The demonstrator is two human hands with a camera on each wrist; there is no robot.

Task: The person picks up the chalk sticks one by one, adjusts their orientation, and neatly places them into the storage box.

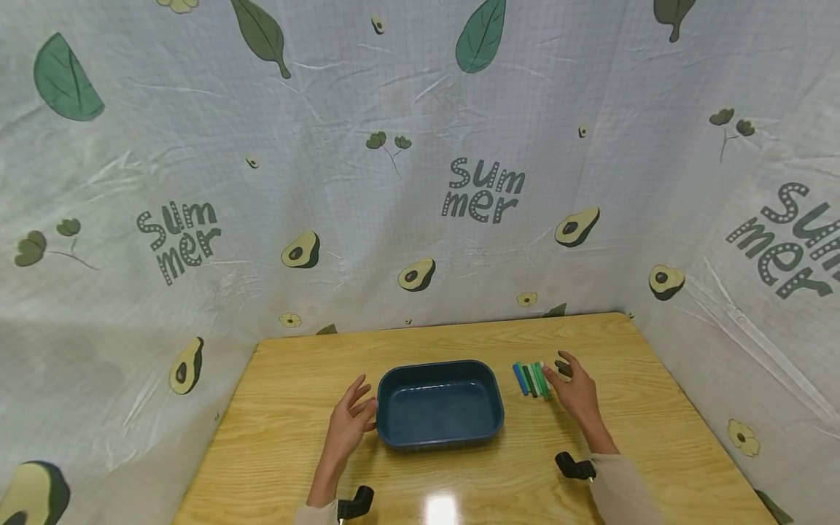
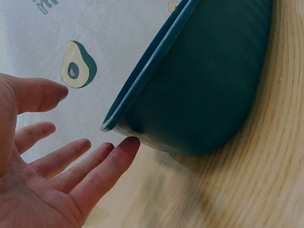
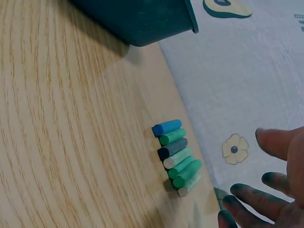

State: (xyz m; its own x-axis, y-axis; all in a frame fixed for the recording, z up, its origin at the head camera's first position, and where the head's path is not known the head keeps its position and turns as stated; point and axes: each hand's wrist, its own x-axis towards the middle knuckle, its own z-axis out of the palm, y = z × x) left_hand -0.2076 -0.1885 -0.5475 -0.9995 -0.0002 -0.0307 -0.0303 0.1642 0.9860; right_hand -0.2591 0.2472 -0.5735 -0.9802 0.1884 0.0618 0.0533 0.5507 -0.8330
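Note:
A dark blue-green rectangular dish (image 1: 440, 414) stands on the wooden table. Beside its left end is my left hand (image 1: 348, 426), fingers loosely spread and holding nothing; in the left wrist view one fingertip (image 2: 129, 143) meets or nearly meets the dish wall. To the right of the dish, several chalk sticks (image 3: 178, 159) lie side by side in a row, in blue, dark and various greens, with pale ones among them. My right hand (image 1: 577, 394) hovers just right of this row with nothing in its grasp. Dark green smudges mark its fingertips (image 3: 240, 189).
The wooden table (image 1: 315, 357) ends at the back against a white sheet (image 1: 367, 292) printed with avocados, leaves and lettering. The same sheet hangs along both sides. Each wrist carries a small black camera (image 1: 357, 503).

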